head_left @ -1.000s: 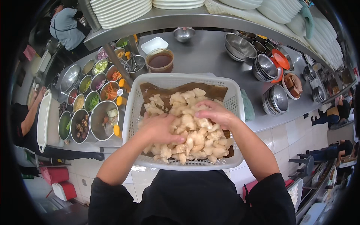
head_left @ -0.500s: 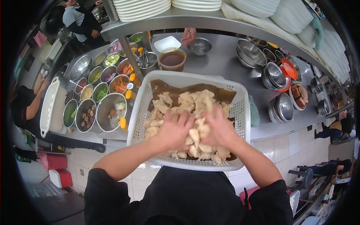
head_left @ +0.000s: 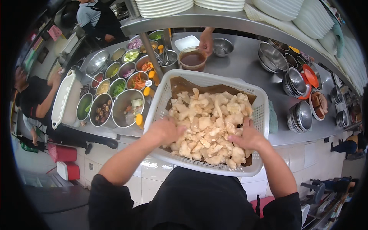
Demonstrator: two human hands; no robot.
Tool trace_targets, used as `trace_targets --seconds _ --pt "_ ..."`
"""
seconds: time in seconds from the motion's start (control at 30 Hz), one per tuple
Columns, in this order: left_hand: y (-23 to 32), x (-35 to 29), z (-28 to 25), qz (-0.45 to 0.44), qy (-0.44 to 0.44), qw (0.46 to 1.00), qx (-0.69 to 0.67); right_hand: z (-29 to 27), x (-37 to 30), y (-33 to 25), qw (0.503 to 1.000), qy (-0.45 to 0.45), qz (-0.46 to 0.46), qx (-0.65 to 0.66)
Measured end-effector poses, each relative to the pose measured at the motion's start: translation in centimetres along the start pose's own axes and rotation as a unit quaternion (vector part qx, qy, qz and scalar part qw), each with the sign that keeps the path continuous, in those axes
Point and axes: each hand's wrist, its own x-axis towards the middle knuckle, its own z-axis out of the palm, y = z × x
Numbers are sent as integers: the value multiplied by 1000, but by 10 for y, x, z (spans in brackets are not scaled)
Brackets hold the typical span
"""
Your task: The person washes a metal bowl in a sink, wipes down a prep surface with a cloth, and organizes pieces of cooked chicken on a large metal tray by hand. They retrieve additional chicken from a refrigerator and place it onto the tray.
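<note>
A white perforated plastic basket (head_left: 261, 111) sits in front of me, partly lined with brown paper (head_left: 188, 85). Heaped inside are many pale, lumpy food pieces (head_left: 209, 128) that look battered or fried. My left hand (head_left: 167, 131) lies against the left edge of the heap, fingers partly spread, thumb toward the middle. At the right edge, my right hand (head_left: 248, 138) touches the pieces with its thumb and fingers apart. Neither hand grips a piece; some fingertips are hidden by the heap and the hands.
Beyond the basket, another person's hand (head_left: 206, 41) is at a tub of brown sauce (head_left: 193, 60). Metal pots of cut vegetables (head_left: 138, 81) crowd the left. Stacked metal bowls (head_left: 300, 116) stand right. A plate-laden steel shelf (head_left: 191, 19) crosses above the counter.
My hands have moved apart from the middle of the heap to its two sides. The pieces lie more evenly spread. The other person's hand has come down to the sauce tub. The view has shifted.
</note>
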Motion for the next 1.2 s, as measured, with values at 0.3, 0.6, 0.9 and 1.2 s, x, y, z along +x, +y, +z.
trace_targets --seconds 0.3,0.6,0.9,1.2 --pt "0 1 14 -22 -23 996 -81 34 -4 4 994 8 -7 112" --pt "0 10 9 -77 7 958 -275 24 20 -3 864 -139 131 465" --pt "-1 18 26 -43 4 871 -490 47 46 -13 658 -300 -25 690" --pt "-6 15 34 -7 -5 741 -672 65 64 -26 526 -358 -73 768"
